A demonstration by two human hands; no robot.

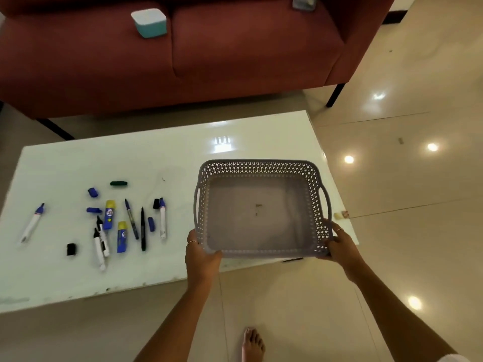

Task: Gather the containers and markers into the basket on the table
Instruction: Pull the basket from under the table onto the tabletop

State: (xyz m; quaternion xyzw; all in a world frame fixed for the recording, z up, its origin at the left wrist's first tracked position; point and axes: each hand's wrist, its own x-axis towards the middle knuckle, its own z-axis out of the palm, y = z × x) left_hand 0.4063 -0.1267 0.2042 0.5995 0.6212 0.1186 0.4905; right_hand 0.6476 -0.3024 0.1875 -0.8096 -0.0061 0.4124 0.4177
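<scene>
Grey basket (261,168) gripped at near corners by left hand (201,257) and right hand (342,246), overhanging white table (156,158); could tip if released there.

You have the grey lattice basket (261,210), nothing in it, at the table's right end. At its nine o'clock lie scattered markers (130,220), loose caps and two yellow-capped blue containers (109,214).

Grey object (303,1) on far sofa cut by top edge, marker labels (109,213) too blurred to read, basket's (261,167) near corners hidden under gripping hands.
</scene>
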